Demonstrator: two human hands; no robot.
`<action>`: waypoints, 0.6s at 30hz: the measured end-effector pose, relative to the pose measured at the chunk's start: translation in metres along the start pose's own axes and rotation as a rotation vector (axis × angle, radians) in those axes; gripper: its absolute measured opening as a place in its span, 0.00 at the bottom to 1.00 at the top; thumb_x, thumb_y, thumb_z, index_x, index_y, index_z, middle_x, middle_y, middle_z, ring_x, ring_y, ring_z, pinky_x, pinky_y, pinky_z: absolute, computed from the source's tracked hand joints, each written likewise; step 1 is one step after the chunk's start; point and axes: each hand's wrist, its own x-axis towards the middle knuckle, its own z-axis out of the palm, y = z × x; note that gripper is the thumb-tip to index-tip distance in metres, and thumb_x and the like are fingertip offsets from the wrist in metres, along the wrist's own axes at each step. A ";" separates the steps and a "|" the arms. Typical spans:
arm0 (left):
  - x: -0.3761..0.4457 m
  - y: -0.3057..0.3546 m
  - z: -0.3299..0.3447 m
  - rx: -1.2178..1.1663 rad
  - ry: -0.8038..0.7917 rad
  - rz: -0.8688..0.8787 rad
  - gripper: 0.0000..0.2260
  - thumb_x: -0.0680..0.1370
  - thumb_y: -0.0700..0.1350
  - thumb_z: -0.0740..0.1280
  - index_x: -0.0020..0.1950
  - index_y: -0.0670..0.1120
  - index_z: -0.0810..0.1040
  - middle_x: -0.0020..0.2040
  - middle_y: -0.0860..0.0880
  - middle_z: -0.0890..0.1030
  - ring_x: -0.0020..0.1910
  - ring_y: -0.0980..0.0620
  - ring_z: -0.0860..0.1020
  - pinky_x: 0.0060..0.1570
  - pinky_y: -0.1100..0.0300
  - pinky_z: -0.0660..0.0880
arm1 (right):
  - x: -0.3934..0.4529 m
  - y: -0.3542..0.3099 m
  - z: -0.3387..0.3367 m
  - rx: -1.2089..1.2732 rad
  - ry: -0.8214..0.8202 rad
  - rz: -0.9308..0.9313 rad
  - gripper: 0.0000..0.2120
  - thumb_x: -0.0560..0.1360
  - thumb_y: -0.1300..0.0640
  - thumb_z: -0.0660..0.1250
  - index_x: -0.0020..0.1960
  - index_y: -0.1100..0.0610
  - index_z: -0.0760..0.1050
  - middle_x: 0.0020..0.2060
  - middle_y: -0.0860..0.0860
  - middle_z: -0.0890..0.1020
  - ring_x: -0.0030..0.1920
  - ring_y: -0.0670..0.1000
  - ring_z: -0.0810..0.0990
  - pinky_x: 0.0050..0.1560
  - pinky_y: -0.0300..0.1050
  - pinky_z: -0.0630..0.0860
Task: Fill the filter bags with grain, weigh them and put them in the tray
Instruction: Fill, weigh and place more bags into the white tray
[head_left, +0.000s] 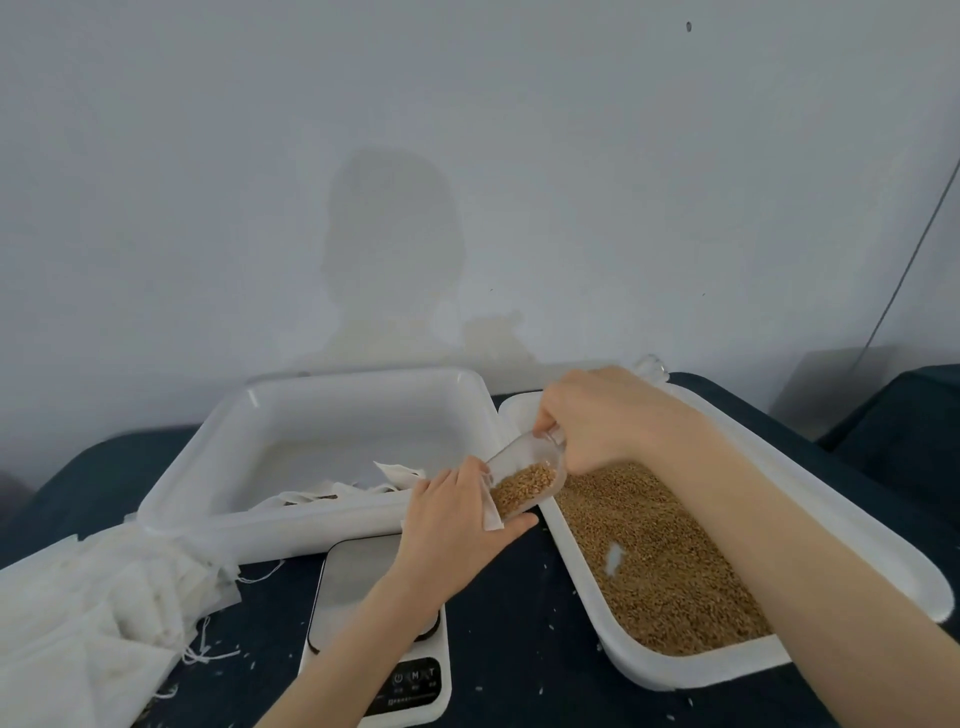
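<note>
My right hand (602, 415) grips the handle of a clear plastic scoop (524, 475) holding brown grain, tilted down to the left. Its mouth meets a white filter bag (491, 512) that my left hand (457, 525) holds open, just left of the long white grain tray (810, 514). That tray is full of grain (654, 551). Behind my left hand stands a wide white tray (208, 452) with a few filled bags (332, 491) along its near wall. A white kitchen scale (358, 577) with a grey plate lies under my left forearm.
A heap of loose filter bags (93, 613) with strings lies at the front left on the dark blue cloth (519, 623). Stray grains dot the cloth. A pale wall rises right behind the trays, and a dark cushion (904, 415) sits at the far right.
</note>
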 end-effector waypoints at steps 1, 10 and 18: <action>-0.001 0.000 0.000 -0.030 0.011 -0.011 0.29 0.67 0.74 0.57 0.55 0.53 0.67 0.45 0.61 0.70 0.47 0.58 0.73 0.46 0.63 0.62 | 0.001 -0.005 -0.007 -0.040 0.005 -0.008 0.15 0.64 0.59 0.66 0.49 0.51 0.82 0.38 0.48 0.82 0.33 0.49 0.75 0.29 0.39 0.64; 0.007 0.010 0.001 -0.326 0.126 -0.249 0.28 0.68 0.68 0.66 0.58 0.50 0.69 0.47 0.59 0.75 0.49 0.53 0.76 0.45 0.59 0.68 | 0.013 -0.050 -0.039 -0.446 0.182 -0.071 0.16 0.70 0.70 0.60 0.32 0.55 0.60 0.30 0.49 0.65 0.34 0.50 0.66 0.62 0.49 0.63; 0.008 0.012 0.002 -0.519 0.082 -0.356 0.28 0.69 0.66 0.65 0.59 0.48 0.67 0.47 0.53 0.76 0.48 0.51 0.76 0.40 0.58 0.67 | 0.017 -0.075 -0.038 -0.509 0.296 -0.187 0.24 0.62 0.76 0.42 0.42 0.55 0.69 0.35 0.51 0.69 0.47 0.53 0.63 0.74 0.59 0.34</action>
